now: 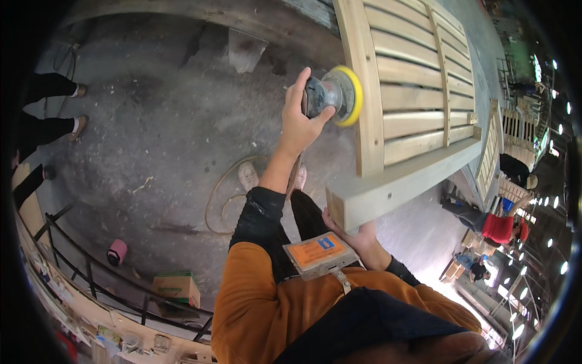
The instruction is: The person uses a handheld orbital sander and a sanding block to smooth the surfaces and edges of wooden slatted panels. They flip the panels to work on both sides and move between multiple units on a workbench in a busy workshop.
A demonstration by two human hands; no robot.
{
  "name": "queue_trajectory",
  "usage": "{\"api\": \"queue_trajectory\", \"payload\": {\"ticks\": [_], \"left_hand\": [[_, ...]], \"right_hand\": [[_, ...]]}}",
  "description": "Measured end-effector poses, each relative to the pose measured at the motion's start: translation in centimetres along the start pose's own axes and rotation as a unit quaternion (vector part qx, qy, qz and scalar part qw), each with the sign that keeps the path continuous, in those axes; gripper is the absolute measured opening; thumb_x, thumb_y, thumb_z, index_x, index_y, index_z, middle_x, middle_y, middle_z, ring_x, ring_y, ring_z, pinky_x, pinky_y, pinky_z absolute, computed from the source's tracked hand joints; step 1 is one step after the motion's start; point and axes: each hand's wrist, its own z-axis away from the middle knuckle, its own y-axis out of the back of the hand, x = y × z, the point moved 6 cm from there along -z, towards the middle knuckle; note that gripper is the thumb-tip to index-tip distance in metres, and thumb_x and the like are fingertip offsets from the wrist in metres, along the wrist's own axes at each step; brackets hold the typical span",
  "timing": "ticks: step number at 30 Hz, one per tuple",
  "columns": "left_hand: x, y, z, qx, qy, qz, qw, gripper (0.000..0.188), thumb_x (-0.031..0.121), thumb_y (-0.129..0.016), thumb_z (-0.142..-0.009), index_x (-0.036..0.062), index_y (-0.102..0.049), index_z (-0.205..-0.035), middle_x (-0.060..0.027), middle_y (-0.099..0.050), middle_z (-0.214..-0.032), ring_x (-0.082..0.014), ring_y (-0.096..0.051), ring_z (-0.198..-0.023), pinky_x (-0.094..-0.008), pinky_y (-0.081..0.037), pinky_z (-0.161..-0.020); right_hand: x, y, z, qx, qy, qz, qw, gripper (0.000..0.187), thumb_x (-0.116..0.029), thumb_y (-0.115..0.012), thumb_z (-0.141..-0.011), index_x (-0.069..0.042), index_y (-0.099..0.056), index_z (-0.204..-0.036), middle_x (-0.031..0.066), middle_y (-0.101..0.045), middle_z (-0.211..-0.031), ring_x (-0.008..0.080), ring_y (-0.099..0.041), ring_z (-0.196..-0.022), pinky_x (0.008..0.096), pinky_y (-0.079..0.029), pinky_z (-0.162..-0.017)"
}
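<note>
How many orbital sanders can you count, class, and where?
1: an orbital sander in the left hand, its yellow pad beside the slatted wooden panel. Others may be hidden in the background.

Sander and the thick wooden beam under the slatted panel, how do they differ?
Shape: the sander is short and rounded; the beam is long and squared.
Colour: the sander is grey and black with a yellow pad; the beam is pale.
Hands: the left hand grips the sander; the right hand is at the beam's near end.
</note>
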Motion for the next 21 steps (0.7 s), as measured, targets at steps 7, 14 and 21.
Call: {"api": "queue_trajectory", "payload": {"ticks": [7,14,21], "left_hand": [[2.1,-3.0,0.1,0.025,-0.018,-0.019,0.999,0.082,0.027,-0.080,-0.080,0.0136,-0.037,-0.148,-0.0157,-0.048,-0.125,-0.0290,-0.051,-0.112,-0.0387,-0.042,-0.099],[8.8,-5.6,6.3,0.057,-0.097,-0.074,0.991,0.077,0.029,-0.082,-0.074,0.0169,-0.048,-0.143,-0.0196,-0.047,-0.126,-0.0299,-0.060,-0.102,-0.0375,-0.053,-0.082],[6.4,-4.9,1.6,0.087,-0.059,-0.016,0.994,0.083,0.026,-0.083,-0.074,0.0162,-0.043,-0.146,-0.0181,-0.049,-0.124,-0.0306,-0.058,-0.104,-0.0380,-0.050,-0.089]], "right_hand": [[-4.6,4.6,8.8,0.063,0.114,0.195,0.972,0.039,-0.040,-0.058,-0.088,-0.011,-0.056,-0.115,0.0112,-0.061,-0.108,0.0307,-0.059,-0.100,0.0474,-0.048,-0.088],[-7.0,6.1,12.5,0.087,0.183,0.295,0.934,0.039,-0.039,-0.070,-0.080,-0.013,-0.058,-0.108,0.0046,-0.064,-0.098,0.0261,-0.063,-0.088,0.0422,-0.050,-0.079],[-7.4,6.2,11.9,0.078,0.180,0.281,0.940,0.039,-0.039,-0.069,-0.081,-0.013,-0.058,-0.108,0.0048,-0.064,-0.098,0.0263,-0.063,-0.089,0.0427,-0.050,-0.080]]}}
